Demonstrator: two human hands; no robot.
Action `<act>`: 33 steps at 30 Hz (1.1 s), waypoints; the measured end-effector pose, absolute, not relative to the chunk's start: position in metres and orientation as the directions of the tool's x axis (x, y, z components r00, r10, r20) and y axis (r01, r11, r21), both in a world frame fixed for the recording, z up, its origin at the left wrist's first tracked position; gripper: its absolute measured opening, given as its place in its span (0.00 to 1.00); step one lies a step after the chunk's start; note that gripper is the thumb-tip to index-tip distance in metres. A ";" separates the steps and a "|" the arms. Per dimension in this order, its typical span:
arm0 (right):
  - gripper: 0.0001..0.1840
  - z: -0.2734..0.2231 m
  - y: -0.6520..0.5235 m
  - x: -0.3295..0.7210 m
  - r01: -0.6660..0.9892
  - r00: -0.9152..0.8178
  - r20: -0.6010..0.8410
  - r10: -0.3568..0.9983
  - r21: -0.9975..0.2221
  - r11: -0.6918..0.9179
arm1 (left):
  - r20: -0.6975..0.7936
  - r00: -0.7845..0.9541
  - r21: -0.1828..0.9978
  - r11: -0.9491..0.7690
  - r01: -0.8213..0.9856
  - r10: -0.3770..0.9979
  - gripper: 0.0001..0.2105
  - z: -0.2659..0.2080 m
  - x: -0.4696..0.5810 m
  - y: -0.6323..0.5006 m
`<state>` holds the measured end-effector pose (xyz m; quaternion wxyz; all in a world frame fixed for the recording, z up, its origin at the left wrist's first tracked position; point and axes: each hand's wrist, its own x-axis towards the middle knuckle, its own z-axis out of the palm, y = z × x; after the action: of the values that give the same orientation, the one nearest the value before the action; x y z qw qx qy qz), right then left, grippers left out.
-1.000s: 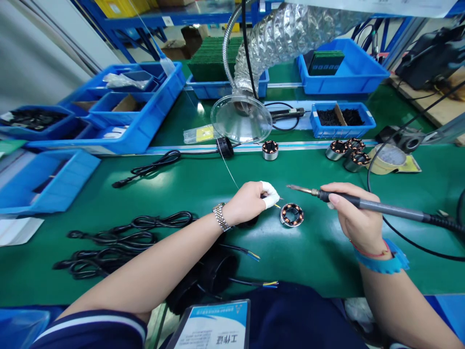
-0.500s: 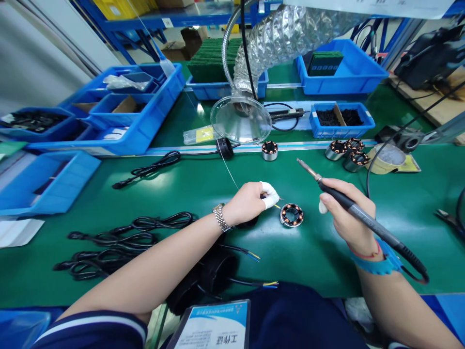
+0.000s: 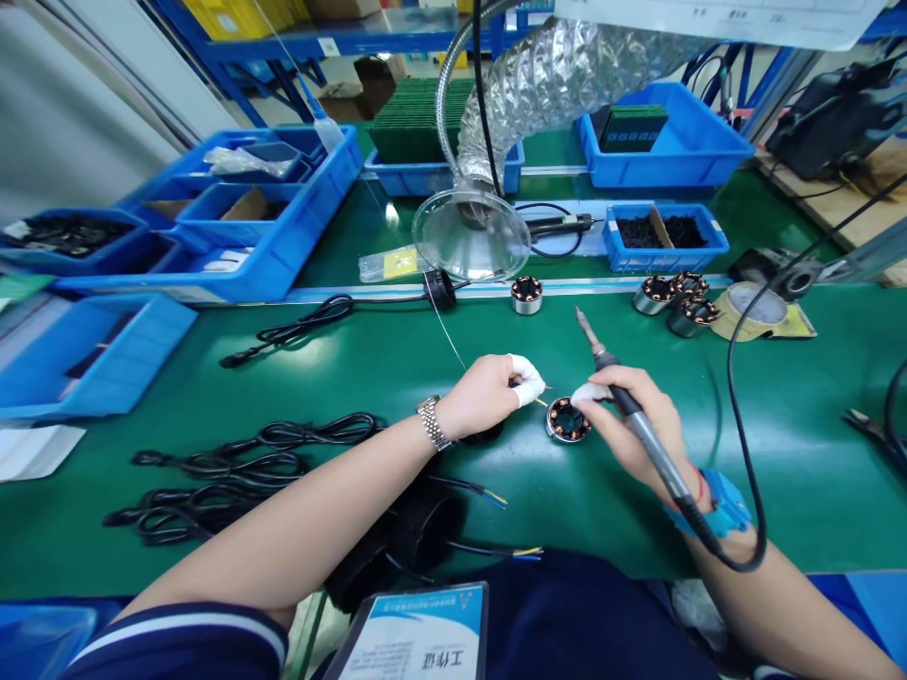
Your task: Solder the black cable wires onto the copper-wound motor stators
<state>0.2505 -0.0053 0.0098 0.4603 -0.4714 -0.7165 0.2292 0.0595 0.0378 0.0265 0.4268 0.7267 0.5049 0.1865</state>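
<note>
Between its fingertips, covered in white finger cots, my left hand (image 3: 488,392) pinches thin wires; a yellow wire end (image 3: 540,402) sticks out. A thin strand of solder wire (image 3: 448,332) runs down to the same hand. My right hand (image 3: 648,416) grips a soldering iron (image 3: 624,397) like a pen, its tip pointing up and away. The thumb or finger of that hand, in a white cot, is at the rim of a stator (image 3: 567,421) with copper windings, which lies on the green bench. A dark part under my left hand is mostly hidden.
Black cables (image 3: 276,463) lie left of my body, with black housings (image 3: 425,519) near me. More stators (image 3: 691,307) stand at the right beside a round yellowish tin (image 3: 751,310). A clear fume hood (image 3: 471,236) hangs ahead. Blue bins (image 3: 283,246) line the back. Pliers (image 3: 875,430) lie far right.
My right hand has moved left with the soldering iron, bringing its fingers to the stator and tilting the iron more upright. The left hand stays in place.
</note>
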 end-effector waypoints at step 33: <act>0.18 0.009 -0.009 0.217 0.107 -0.049 0.191 0.980 -0.975 0.196 | 0.168 0.539 0.819 -0.422 0.390 0.825 0.05 0.027 0.044 0.018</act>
<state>0.2168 -0.0089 0.0090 0.5079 -0.4665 -0.5829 0.4297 0.0437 0.0179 0.0274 0.3770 0.7921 0.3835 0.2888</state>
